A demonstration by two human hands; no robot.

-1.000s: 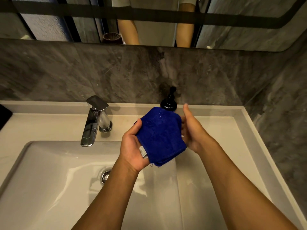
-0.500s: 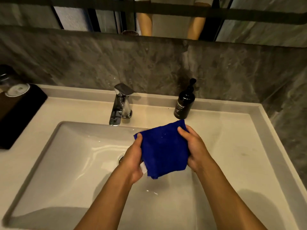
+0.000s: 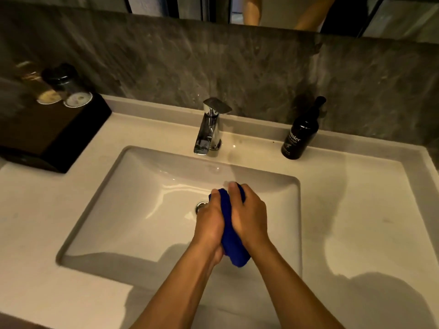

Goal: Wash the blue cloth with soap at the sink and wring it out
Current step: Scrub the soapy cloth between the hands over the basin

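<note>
Both hands clasp the blue cloth [image 3: 234, 233] between them over the basin: the left hand [image 3: 210, 224] curls round it from one side and the right hand [image 3: 248, 216] wraps over it from the other, fingers bent across the top of the bundle. Bunched into a narrow roll, the cloth shows only as a strip between the palms and a tuft below the wrists, held above the sink [image 3: 133, 200] near the drain [image 3: 202, 206].

No water runs from the tap [image 3: 209, 129], and no lather shows on the cloth or the hands, so whether it has been wetted or soaped cannot be told. The soap bottle [image 3: 300, 134] stands upright on the worktop [image 3: 356, 210] behind and to the right, well apart from the hands. Judging by the grip, this looks like rubbing or squeezing; rinsing and the final wring seem to lie ahead. On the left a dark box [image 3: 52, 136] carries two upturned glasses [image 3: 64, 91].
</note>
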